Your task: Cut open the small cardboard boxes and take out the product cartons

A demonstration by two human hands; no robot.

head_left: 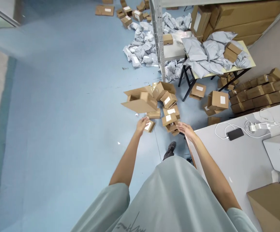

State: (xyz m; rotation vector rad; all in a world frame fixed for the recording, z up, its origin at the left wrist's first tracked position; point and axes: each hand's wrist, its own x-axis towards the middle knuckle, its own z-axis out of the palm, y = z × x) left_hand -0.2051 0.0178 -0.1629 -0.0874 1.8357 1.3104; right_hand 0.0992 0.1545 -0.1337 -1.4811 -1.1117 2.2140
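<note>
My left hand (141,125) is stretched out low with its fingers loosely apart. Just beside its fingertips is a small brown cardboard box (150,126) with a white label; whether they touch cannot be told. My right hand (185,129) reaches in from the other side, fingers extended at the edge of a labelled carton (169,119) on a heap of boxes. Neither hand plainly holds anything. Beyond them, a larger carton with raised flaps (141,101) has a smaller box inside, and another labelled box (168,100) leans in the heap.
A white table (217,154) at right bears a phone (235,134) and cables. Grey mailer bags (140,48) lie by a metal shelf post (159,42). More bags cover a small black-legged table (249,61). Stacked cartons (255,93) line the wall.
</note>
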